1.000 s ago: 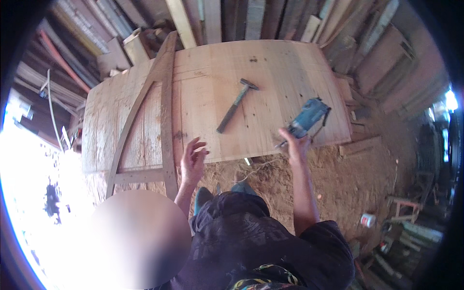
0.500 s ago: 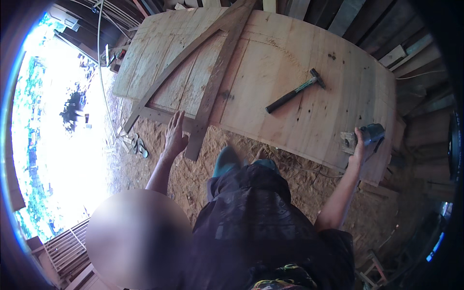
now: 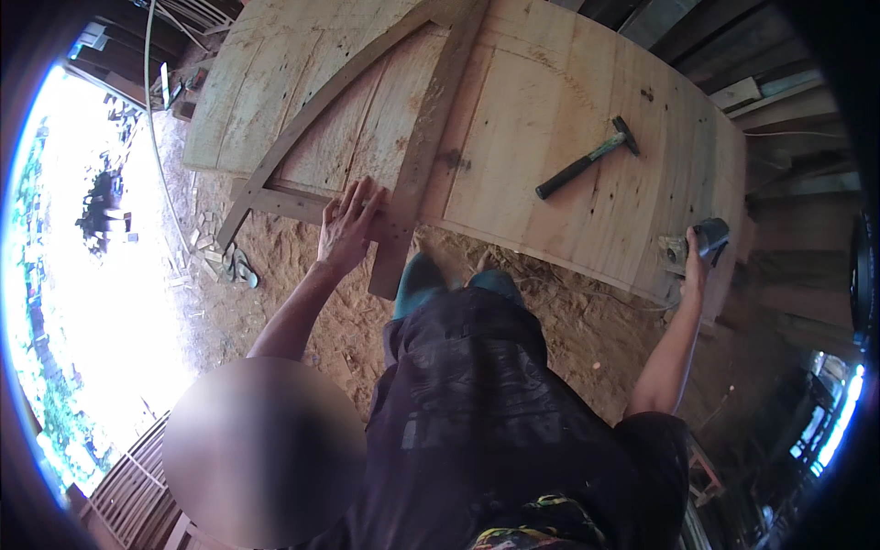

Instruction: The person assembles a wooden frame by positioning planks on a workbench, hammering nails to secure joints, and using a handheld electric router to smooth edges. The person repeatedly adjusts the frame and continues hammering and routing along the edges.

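A dark wooden frame [image 3: 426, 147], with a long straight bar, a curved bar and a short crosspiece, lies over the left part of a pale plank panel [image 3: 522, 101]. My left hand [image 3: 346, 225] is at the crosspiece beside the straight bar, fingers spread; whether it presses on the wood I cannot tell. At the panel's right end, my right hand [image 3: 696, 268] is wrapped round a corded power tool [image 3: 709, 238] with a grey cylindrical body and a block-like base. The tool's exact kind is unclear. A hammer [image 3: 587, 163] with a dark grip lies between the hands, beyond them.
Sawdust-covered ground [image 3: 312, 302] lies under the near edge. A cable [image 3: 632, 301] trails below the panel near the tool. Stacked boards [image 3: 779, 101] crowd the far right. Sandals [image 3: 240, 268] lie at left, close to a bright opening.
My left hand has moved forward and slightly right onto the crosspiece area, its fingers spreading. The view has shifted a little. My right hand still grips the power tool; the hammer keeps its place on the panel.
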Available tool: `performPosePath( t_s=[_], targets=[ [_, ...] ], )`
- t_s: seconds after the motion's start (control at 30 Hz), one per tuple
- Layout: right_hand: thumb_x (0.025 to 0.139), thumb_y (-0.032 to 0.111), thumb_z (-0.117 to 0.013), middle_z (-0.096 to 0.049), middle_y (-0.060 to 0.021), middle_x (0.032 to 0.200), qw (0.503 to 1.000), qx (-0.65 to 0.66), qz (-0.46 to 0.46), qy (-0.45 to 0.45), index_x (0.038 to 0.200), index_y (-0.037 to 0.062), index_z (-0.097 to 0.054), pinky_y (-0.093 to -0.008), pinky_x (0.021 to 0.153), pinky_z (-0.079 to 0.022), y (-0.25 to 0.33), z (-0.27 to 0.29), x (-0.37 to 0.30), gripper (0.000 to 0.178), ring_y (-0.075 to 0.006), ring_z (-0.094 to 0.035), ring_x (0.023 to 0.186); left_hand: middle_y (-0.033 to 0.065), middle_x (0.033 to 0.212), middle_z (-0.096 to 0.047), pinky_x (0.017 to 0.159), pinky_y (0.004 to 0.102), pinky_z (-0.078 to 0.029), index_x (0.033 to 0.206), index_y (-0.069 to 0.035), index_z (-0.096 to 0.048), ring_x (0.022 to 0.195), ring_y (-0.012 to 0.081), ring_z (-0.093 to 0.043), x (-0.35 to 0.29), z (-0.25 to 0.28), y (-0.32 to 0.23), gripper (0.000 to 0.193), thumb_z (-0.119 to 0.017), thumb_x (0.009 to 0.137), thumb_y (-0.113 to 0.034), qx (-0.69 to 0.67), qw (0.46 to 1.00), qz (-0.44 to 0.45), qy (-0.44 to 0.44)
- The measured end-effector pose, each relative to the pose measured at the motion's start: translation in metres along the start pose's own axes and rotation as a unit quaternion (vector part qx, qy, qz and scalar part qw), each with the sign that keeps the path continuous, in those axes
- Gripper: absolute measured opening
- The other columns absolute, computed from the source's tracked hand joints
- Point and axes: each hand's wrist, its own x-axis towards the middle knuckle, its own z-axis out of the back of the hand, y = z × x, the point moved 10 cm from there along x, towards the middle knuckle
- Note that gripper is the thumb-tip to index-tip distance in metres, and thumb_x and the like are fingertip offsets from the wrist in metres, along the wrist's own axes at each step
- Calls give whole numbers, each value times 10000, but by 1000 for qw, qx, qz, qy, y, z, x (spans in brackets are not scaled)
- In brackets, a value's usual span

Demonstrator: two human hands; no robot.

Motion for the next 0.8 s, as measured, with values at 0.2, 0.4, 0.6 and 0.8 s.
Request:
performPosePath(
  t_s=[0.2,0.4,0.6,0.8],
  targets=[
    [1096,569,-645,-760,-136,1228,956,-91,250,-127,1291,27,-728,-426,1013,-549,59,-6,-123,582,-245,-716,1120,146,1830,-264,1246,552,-348,1748,-239,-333,1687,343,-276,3,-8,10,981,-708,880,24,-21,998,-40,-33],
    [1137,592,-537,-810,-164,1154,882,3,55,468,1249,-24,-771,-397,980,-577,11,-312,-426,668,-239,-761,1094,164,1821,-279,1189,552,-385,1748,-199,-330,1671,364,-310,10,-6,0,962,-695,881,1,-50,995,-77,-49],
    [1101,755,-466,-744,-66,1127,874,206,-225,379,1497,47,-603,-383,910,-549,8,-424,-487,822,-168,-687,982,168,1817,-299,1184,535,-393,1754,-196,-330,1663,356,-335,6,-12,13,971,-691,875,3,-23,995,-81,-60],
    [1156,630,-413,-695,-112,1358,872,268,-164,375,1551,72,-574,-459,1020,-558,12,-439,-479,702,-251,-678,1179,187,1824,-273,1160,572,-381,1773,-185,-270,1669,360,-321,10,-14,8,1021,-701,865,-5,-21,996,-90,-21]
  ],
)
